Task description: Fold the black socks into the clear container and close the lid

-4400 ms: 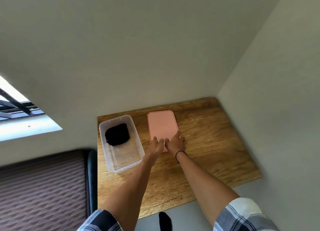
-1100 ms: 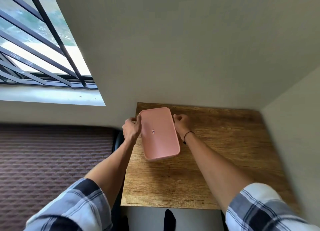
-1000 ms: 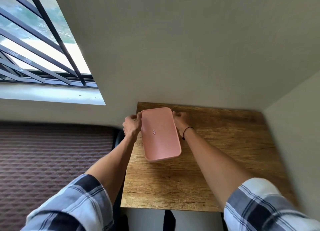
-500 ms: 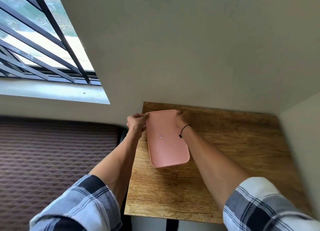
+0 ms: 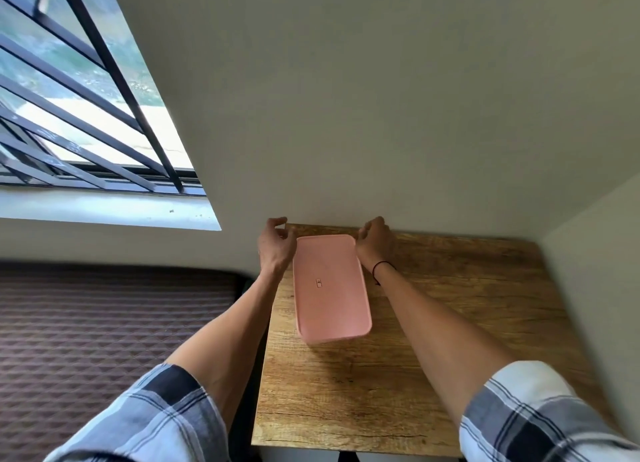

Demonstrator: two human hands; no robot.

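The pink lid (image 5: 329, 285) sits on top of the clear container (image 5: 330, 341) — only a thin strip of its wall shows under the lid's near edge — along the left edge of the wooden table (image 5: 450, 323), its far end close to the back edge. The left hand (image 5: 275, 245) hovers at the lid's far-left corner with fingers curled and loose, holding nothing, while the right hand (image 5: 375, 241) rests at the far-right corner — whether it presses or grips there cannot be told.

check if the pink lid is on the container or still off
On. The pink lid covers the container's whole top on the table; whether it is snapped tight cannot be told.
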